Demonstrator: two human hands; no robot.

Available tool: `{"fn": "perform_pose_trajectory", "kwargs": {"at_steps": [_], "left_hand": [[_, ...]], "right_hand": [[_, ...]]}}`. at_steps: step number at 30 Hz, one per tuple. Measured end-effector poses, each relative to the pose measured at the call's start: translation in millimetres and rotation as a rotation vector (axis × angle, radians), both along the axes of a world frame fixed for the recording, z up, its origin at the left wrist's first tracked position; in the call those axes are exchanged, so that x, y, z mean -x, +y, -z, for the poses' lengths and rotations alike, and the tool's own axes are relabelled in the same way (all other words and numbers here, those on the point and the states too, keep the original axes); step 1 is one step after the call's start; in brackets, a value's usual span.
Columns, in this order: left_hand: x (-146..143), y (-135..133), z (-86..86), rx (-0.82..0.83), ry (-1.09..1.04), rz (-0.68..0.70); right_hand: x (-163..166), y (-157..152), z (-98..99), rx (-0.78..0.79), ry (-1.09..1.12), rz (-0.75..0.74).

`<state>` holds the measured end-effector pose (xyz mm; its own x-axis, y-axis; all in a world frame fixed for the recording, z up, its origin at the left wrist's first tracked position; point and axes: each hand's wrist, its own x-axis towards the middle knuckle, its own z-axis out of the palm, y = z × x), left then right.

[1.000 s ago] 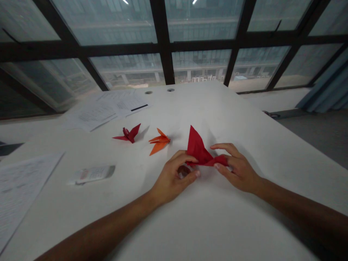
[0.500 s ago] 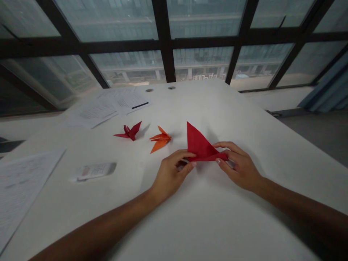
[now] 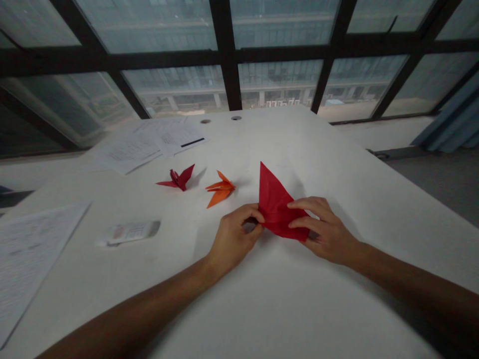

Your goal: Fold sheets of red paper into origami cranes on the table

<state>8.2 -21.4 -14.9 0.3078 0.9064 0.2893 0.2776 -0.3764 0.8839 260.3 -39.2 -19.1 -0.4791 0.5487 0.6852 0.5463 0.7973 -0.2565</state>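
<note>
white table [image 3: 239, 319] beneath, the red paper [image 3: 274, 202] slanted from its far tip toward the right hand [image 3: 330, 235], clamped on its near end, while the left hand [image 3: 232, 235] pinched its left edge.

No readable text or numbers.

The red sheet [image 3: 275, 202] is made of paper, matt, and its surface shows soft creases. The red bird [image 3: 182, 180] and the orange bird [image 3: 218, 196] are also of folded paper, with a dull finish. The table [image 3: 239, 309] has a smooth and rather matt top. The printed pages [image 3: 136, 150] are of plain matt paper. The window panes [image 3: 149, 25] are of smooth glass, and the curtain [image 3: 449, 122] looks like soft cloth with folds.
</note>
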Motion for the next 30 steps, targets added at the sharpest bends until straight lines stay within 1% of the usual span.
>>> {"fn": "perform_pose_trajectory", "kwargs": {"at_steps": [3, 8, 12, 14, 16, 20, 23, 26, 30], "left_hand": [[0.3, 0.3, -1.1, -0.019, 0.049, 0.021], [1.1, 0.9, 1.3, -0.047, 0.097, 0.028], [1.6, 2.2, 3.0, -0.008, 0.151, 0.017], [1.5, 3.3, 2.2, 0.007, 0.161, 0.019], [1.3, 4.3, 0.4, -0.019, 0.164, 0.031], [0.7, 4.3, -4.5, -0.093, 0.194, 0.094], [0.7, 3.5, -6.8, -0.068, 0.219, 0.169], [0.9, 3.4, -7.1, -0.036, 0.188, 0.198], [0.8, 5.6, -3.9, 0.036, 0.05, 0.147]], "right_hand": [[1.0, -0.4, -0.1, 0.006, -0.012, 0.021], [-0.5, 1.6, -0.3, 0.055, 0.077, 0.186], [-2.8, 5.3, -0.6, 0.154, 0.12, 0.202], [-3.6, 6.9, -0.7, 0.198, 0.133, 0.188], [-3.7, 7.7, -0.5, 0.228, 0.125, 0.145], [-1.4, 6.0, 0.5, 0.282, -0.027, 0.003], [0.6, 3.3, 1.1, 0.251, -0.113, -0.048], [0.7, 1.0, 1.1, 0.257, -0.087, 0.002], [-0.6, -0.4, 1.6, 0.406, 0.054, 0.145]]}}
